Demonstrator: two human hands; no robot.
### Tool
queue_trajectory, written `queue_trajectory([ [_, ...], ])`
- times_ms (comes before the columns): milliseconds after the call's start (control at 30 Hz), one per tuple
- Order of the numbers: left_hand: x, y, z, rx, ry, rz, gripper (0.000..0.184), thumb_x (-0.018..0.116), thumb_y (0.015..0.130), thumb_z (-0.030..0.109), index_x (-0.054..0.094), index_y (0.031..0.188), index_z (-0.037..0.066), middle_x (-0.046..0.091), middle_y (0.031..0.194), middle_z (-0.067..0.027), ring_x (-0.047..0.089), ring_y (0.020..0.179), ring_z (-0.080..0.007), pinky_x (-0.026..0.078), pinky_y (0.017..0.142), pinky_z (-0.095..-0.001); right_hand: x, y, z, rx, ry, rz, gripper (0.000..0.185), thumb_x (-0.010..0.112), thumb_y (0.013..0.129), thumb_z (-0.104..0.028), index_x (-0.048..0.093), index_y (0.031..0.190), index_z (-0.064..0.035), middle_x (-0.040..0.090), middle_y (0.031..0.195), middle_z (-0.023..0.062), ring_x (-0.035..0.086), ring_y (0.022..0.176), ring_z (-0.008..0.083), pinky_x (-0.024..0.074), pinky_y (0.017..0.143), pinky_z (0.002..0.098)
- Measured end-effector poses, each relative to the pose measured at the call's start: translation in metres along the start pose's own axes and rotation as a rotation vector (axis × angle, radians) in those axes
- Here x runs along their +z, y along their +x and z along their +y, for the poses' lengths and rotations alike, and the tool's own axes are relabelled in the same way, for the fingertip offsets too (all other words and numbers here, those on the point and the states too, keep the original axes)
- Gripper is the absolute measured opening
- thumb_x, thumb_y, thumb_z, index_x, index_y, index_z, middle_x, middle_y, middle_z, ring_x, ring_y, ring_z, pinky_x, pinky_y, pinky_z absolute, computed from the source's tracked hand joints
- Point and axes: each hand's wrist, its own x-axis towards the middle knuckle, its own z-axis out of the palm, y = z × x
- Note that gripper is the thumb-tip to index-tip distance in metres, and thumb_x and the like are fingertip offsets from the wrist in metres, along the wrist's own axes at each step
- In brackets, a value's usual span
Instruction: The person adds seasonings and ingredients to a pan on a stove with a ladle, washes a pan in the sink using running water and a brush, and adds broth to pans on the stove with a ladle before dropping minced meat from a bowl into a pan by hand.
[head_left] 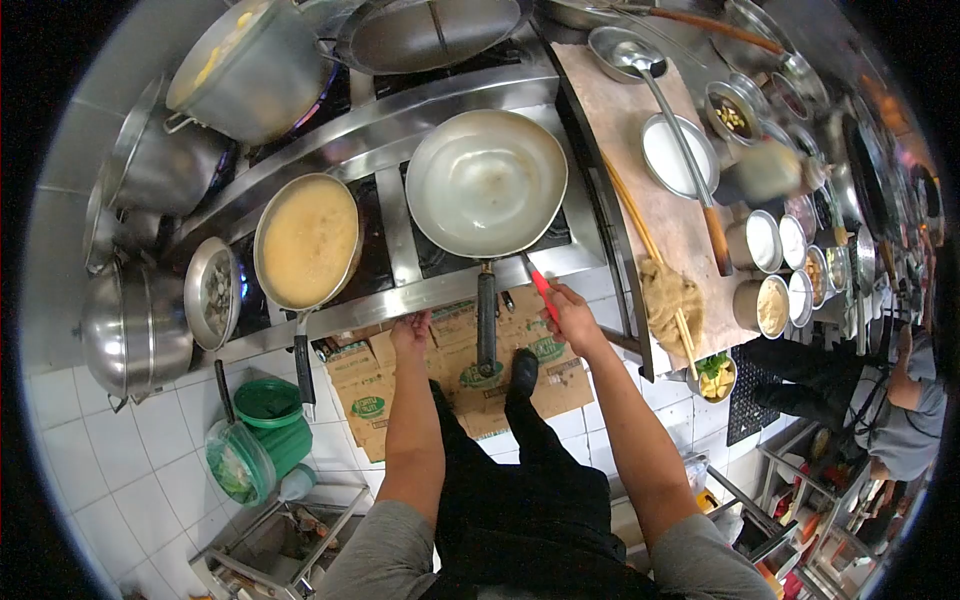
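My right hand [572, 318] is wrapped round a red-handled tool [541, 286], whose thin metal end reaches under the edge of the pale, wide pan [487, 183] on the stove. The pan looks empty apart from a shiny film, and its black handle [487, 325] points toward me. My left hand [410, 332] is at the steel front edge of the stove [400, 298], left of that handle; its fingers are partly hidden there. Further left, a pan of cloudy tan liquid [308, 240] sits on a burner, beside a small pan with grey pieces [213, 293].
Large pots [255, 80] stand at the back left over flames. A side counter [690, 295] at right holds a ladle [690, 150], chopsticks, a cloth [668, 305] and several bowls. Cardboard [465, 385] covers the floor below. Another person [905, 400] stands at far right.
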Motion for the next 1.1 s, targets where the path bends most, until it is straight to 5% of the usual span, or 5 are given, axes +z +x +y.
queue_trajectory([
  [67,0.002,-0.006,-0.008,-0.048,0.053,-0.162,0.03,0.048,0.102,0.017,0.056,0.124,-0.001,0.062,0.114,-0.017,0.064,0.096,-0.0306,0.059,0.089,-0.0475,0.001,0.001,-0.002,-0.001,-0.003,0.025,0.038,0.05,0.102,-0.034,0.055,0.131,-0.0099,0.057,0.078,0.0023,0.046,0.055,0.0099,0.036,0.044,0.0269],
  [267,0.093,0.025,-0.111,-0.083,0.212,0.709,0.032,0.055,0.1,0.024,0.057,0.124,0.003,0.067,0.1,-0.0138,0.066,0.087,-0.0308,0.059,0.081,-0.0452,0.004,0.013,0.0,-0.007,-0.045,0.038,0.034,0.049,0.103,-0.034,0.058,0.126,-0.0111,0.057,0.078,0.0021,0.046,0.055,0.01,0.0364,0.045,0.0271],
  [600,-0.018,0.032,-0.124,-0.211,0.167,0.439,0.044,0.051,0.101,0.034,0.055,0.126,-0.003,0.065,0.109,-0.0195,0.067,0.098,-0.032,0.059,0.084,-0.0449,0.012,0.022,-0.011,-0.023,-0.246,0.105,0.032,0.048,0.101,-0.032,0.061,0.114,-0.0062,0.054,0.077,0.005,0.046,0.052,0.0117,0.0354,0.042,0.029],
  [900,0.12,-0.086,-0.088,-0.64,0.628,0.614,0.033,0.056,0.102,0.033,0.059,0.117,0.004,0.067,0.107,-0.013,0.068,0.094,-0.0266,0.057,0.084,-0.0483,0.031,0.03,-0.014,-0.02,-0.322,0.129,0.049,0.041,0.102,-0.039,0.067,0.109,0.0017,0.069,0.079,0.014,0.068,0.07,0.0288,0.0538,0.063,0.0429],
  [1100,0.123,-0.187,-0.046,-0.885,0.834,0.53,0.038,0.06,0.101,0.028,0.053,0.126,0.001,0.068,0.104,-0.0174,0.071,0.091,-0.0299,0.06,0.077,-0.0443,0.043,0.032,-0.009,-0.047,-0.184,0.11,0.042,0.051,0.098,-0.035,0.062,0.118,-0.0004,0.066,0.086,0.0129,0.057,0.057,0.0211,0.0473,0.049,0.0373],
])
